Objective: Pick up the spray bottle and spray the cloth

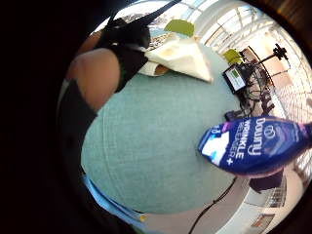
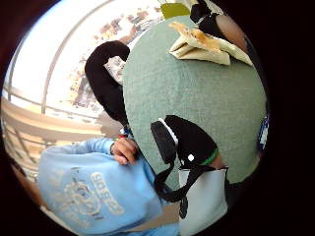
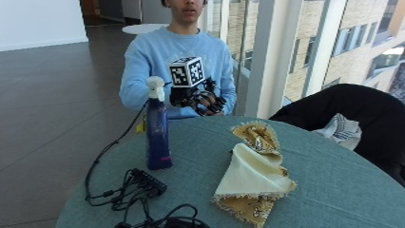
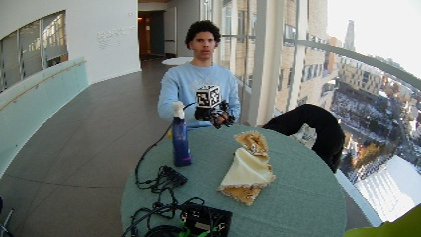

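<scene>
A: How far along is it?

B: Barely begun. The spray bottle (image 3: 157, 128) stands upright and untouched on the left of the tabletop (image 3: 329, 185). The gloved right hand (image 3: 201, 100) hovers at the far edge, fingers loosely curled and holding nothing.

A: And the cloth?

B: The cloth (image 3: 253, 171) lies folded mid-table, right of the bottle; grasping and spraying both remain.

A: The room?

B: Teal round tabletop, cables (image 3: 136, 190) at the near left, tall windows on the right.

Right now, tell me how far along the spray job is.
Nothing looks done yet. The Downy spray bottle stands upright on the round table, untouched. The gloved right hand is raised near the person's chest, behind the table edge and apart from the bottle, holding nothing. Left: reach, grip the bottle, lift it and spray the folded cream cloth lying beside it.
</scene>
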